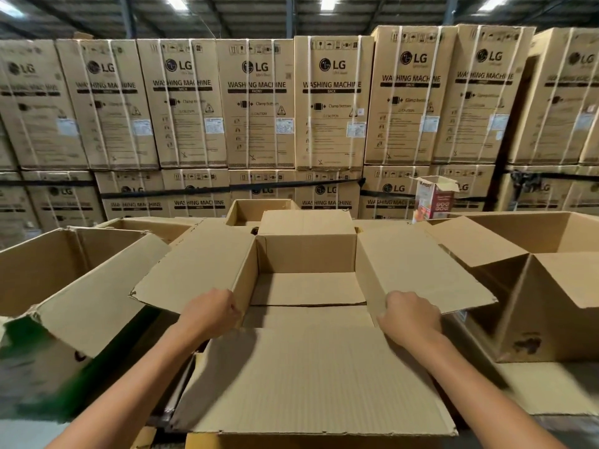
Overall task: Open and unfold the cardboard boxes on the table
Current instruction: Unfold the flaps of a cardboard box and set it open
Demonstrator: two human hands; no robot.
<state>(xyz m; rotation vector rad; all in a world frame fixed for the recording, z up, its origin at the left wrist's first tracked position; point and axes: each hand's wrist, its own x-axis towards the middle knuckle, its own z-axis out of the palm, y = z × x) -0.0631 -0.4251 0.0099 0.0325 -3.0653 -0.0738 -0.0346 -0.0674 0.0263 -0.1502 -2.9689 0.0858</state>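
Near flap (317, 377) of the middle box (308, 254) lies open; left hand (210, 314) and right hand (410, 315) seemingly grip its side flaps (194, 270). Neighbouring boxes (551, 303) already gape.

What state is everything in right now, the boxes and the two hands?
Middle box: open, all four flaps spread outward, nothing seen inside.
Left hand: grips its near left corner.
Right hand: grips its near right corner.
Left box: open, flaps out.
Right box: open, flaps unfolded.
Printed carton: top flaps open.
Washing machine cartons: shut, strapped, stacked.
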